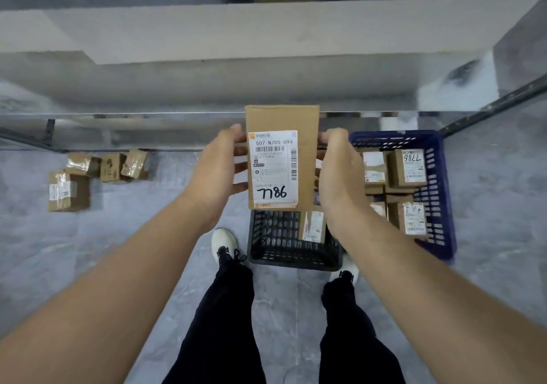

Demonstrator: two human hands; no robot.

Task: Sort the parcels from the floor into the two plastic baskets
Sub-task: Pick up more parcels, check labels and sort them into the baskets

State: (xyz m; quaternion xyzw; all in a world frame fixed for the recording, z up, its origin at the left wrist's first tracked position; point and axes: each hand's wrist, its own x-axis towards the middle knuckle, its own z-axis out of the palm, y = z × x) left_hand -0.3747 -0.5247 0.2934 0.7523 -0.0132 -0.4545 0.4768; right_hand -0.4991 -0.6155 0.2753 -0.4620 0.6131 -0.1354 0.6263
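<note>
Above the black plastic basket (296, 262), a tall cardboard parcel (282, 157) is held upright in the air between both hands. The left hand (217, 170) grips its left edge, the back of the hand towards the camera and the fingertips pressed against the cardboard. The right hand (337, 173) clasps the right edge in the same way, its fingers wrapped out of sight behind the box. Both bare forearms reach forward from the lower corners of the view and converge on the parcel.

The parcel's white shipping label (273, 167) faces the camera, printed "507 N705 094" with "7786" handwritten in black at the bottom.

The black basket stands on the grey floor (133, 250) just in front of the person's white shoes (225, 243) and holds one small labelled box (313, 226) by its right wall. Touching its right side is a blue plastic basket (444, 194) packed with several labelled boxes (407, 169), one of them marked "7786" upside down.

Well apart to the left, four taped cardboard parcels (109, 166) lie on the floor in a loose cluster.
</note>
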